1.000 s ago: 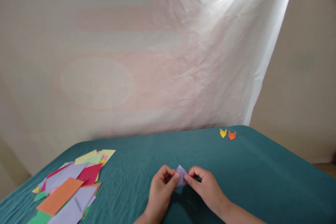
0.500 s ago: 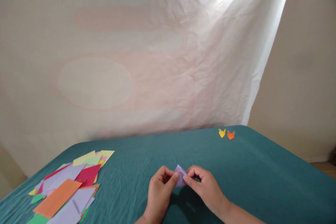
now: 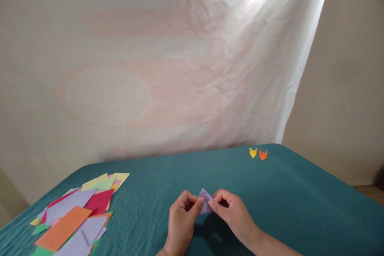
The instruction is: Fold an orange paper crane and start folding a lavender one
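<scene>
A small folded lilac paper piece (image 3: 205,201) is held just above the teal tablecloth (image 3: 288,200), near the table's front. My left hand (image 3: 181,222) pinches its left side with thumb and curled fingers. My right hand (image 3: 232,214) pinches its right side, fingers closed. Only the paper's pointed top shows between my fingertips.
A loose pile of coloured paper sheets (image 3: 75,216) lies at the table's left front. A small yellow folded figure (image 3: 253,152) and an orange folded figure (image 3: 263,154) sit at the far right edge. A creased white sheet (image 3: 168,68) hangs behind the table.
The view has shifted a little; my hands and the lilac paper stay in almost the same place, still pinched together.
</scene>
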`<state>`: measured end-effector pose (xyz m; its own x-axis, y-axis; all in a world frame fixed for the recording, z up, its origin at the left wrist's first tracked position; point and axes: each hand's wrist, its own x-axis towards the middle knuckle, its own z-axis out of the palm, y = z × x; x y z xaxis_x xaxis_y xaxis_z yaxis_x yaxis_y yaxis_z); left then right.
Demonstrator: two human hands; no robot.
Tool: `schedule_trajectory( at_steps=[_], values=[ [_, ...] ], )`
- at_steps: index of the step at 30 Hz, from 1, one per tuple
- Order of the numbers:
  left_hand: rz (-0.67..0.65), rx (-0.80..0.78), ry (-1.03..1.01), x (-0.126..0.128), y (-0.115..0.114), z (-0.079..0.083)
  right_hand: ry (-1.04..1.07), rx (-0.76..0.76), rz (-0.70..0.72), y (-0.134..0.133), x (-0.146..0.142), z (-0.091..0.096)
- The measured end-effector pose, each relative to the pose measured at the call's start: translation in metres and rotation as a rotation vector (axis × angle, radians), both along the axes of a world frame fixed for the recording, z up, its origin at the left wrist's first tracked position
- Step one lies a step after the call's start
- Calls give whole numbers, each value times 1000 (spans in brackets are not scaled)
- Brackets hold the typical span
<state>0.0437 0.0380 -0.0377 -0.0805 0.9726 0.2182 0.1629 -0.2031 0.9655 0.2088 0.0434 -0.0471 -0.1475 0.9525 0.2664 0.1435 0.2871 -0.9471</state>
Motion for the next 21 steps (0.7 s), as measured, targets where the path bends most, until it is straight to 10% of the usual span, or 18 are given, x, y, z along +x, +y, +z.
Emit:
schedule_trajectory(
  at_steps=[13,21],
  values=[
    [-2,-2,1,-1,2,-5,0,12,-13,1,0,-2],
    [-259,-147,-131,-10,12,-9,-90,92,-27,2,-1,-6]
  ],
)
